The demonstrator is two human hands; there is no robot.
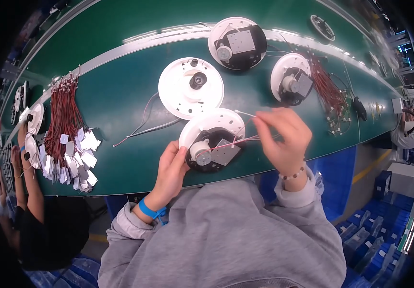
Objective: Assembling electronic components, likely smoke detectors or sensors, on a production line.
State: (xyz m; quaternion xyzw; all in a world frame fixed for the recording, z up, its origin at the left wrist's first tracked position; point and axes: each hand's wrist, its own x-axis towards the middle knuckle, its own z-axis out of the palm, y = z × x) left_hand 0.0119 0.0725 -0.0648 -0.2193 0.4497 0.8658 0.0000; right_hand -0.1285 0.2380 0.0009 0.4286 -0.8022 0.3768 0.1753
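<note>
My left hand (171,168) grips the near edge of a round white base (211,139) with a black inside, a small silver motor and a grey plate. The base is tilted up at the front of the green belt (115,101). My right hand (281,134) pinches thin red wires (245,139) that run from the base's grey plate, with a white wire end sticking out to the left of the fingers. A blue band is on my left wrist and a bead bracelet on my right.
Behind lie a flat white disc (191,88) with a black hub and grey leads, and two more motor bases (237,43) (291,77). A red wire bundle with white tags (67,139) lies at left, another bundle (329,91) at right. A co-worker's arm (24,177) is far left.
</note>
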